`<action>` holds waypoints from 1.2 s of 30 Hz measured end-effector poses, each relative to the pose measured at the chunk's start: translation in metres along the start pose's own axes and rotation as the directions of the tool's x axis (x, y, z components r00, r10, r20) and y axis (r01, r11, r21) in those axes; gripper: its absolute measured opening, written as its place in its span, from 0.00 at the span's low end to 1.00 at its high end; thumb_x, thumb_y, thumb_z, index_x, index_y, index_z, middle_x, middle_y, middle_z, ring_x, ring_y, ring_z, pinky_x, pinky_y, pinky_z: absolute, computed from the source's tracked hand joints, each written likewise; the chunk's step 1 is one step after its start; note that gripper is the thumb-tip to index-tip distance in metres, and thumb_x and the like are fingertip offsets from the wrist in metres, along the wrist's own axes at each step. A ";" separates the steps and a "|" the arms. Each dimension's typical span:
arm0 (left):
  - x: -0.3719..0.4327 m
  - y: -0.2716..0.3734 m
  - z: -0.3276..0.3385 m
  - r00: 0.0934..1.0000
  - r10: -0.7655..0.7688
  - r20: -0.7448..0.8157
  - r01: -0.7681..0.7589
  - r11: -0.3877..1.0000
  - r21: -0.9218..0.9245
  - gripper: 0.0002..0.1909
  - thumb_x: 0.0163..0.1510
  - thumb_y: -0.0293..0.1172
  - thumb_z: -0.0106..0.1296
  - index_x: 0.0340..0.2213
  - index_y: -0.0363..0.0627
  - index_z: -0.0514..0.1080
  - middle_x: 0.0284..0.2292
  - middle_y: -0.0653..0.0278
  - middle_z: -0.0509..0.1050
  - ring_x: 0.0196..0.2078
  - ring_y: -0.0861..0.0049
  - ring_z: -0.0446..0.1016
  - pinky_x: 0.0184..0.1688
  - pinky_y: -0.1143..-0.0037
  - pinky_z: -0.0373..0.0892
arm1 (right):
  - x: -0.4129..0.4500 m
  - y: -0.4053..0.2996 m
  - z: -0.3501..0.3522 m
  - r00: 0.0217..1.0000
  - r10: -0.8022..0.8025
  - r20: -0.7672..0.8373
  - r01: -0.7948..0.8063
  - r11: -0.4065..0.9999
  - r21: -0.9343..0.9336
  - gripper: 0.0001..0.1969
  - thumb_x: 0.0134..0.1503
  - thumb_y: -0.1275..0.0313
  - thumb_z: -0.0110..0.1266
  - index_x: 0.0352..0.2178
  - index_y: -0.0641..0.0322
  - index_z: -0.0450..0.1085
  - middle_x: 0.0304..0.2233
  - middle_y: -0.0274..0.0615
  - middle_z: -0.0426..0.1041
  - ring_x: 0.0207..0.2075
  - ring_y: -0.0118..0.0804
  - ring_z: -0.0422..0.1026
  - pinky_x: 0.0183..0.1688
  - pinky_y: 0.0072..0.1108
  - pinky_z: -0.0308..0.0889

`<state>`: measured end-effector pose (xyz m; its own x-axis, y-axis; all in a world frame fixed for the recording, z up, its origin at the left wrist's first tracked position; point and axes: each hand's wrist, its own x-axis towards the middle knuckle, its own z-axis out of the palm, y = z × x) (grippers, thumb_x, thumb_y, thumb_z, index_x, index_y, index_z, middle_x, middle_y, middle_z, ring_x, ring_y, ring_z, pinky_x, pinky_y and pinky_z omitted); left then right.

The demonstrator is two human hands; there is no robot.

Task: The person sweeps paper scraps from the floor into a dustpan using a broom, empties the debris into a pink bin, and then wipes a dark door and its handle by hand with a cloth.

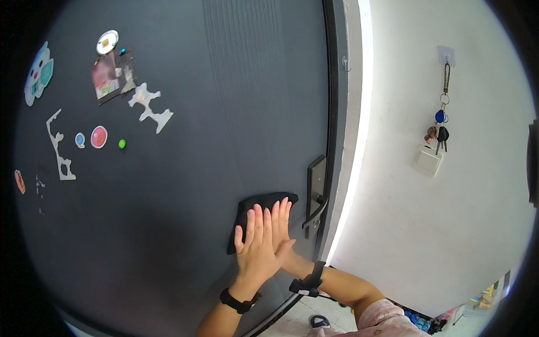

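A black cloth point(269, 200) is spread flat against a dark grey door point(189, 168). My left hand point(259, 252) lies palm down on the cloth with its fingers straight and pointing up the door. It overlaps part of my right hand point(281, 231), whose extended fingers also rest flat on the cloth. Neither hand has fingers curled around the cloth, and its lower right part is hidden under them. To the right of the cloth, a dark door handle point(316, 212) sits on its lock plate point(316, 181).
Magnets and stickers dot the door's left side, including a pink round one point(99, 137) and torn white backing point(150, 107). Right of the door frame point(337, 126), keys point(442, 134) hang from a wall hook point(446, 57) above a light switch point(429, 161). Footwear point(417, 322) lies low at right.
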<state>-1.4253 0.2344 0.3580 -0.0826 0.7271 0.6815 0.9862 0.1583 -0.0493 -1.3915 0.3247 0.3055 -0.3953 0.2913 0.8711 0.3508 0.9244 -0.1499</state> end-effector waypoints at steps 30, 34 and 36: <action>0.225 0.060 -0.013 0.936 0.120 -0.331 -0.108 0.993 0.055 0.41 0.46 0.52 0.48 0.52 0.32 0.54 0.56 0.46 0.51 0.61 0.60 0.46 0.57 0.62 0.38 | 0.201 0.161 -0.103 0.955 -0.286 -0.077 0.280 0.956 -0.087 0.33 0.53 0.67 0.44 0.55 0.77 0.44 0.57 0.69 0.40 0.59 0.66 0.42 0.58 0.43 0.43; 0.186 0.070 0.011 0.983 0.071 -0.171 -0.081 0.996 -0.048 0.40 0.45 0.51 0.49 0.52 0.32 0.56 0.56 0.47 0.52 0.60 0.61 0.48 0.57 0.63 0.40 | 0.157 0.168 -0.083 0.957 -0.247 -0.155 0.247 0.969 -0.015 0.29 0.53 0.69 0.44 0.51 0.83 0.49 0.55 0.72 0.44 0.57 0.69 0.46 0.57 0.43 0.45; 0.155 0.071 0.025 0.996 0.079 -0.039 -0.084 0.987 -0.139 0.41 0.44 0.51 0.50 0.52 0.32 0.56 0.56 0.47 0.52 0.60 0.61 0.48 0.57 0.63 0.41 | 0.111 0.169 -0.076 0.978 -0.202 -0.056 0.202 0.979 0.001 0.28 0.51 0.71 0.45 0.50 0.83 0.51 0.54 0.72 0.46 0.56 0.69 0.48 0.56 0.42 0.49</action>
<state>-1.3713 0.3750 0.4415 0.0012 0.7106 0.7036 1.0000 0.0026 -0.0043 -1.3115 0.4946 0.4122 -0.4097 0.0843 0.9083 0.2626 0.9645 0.0289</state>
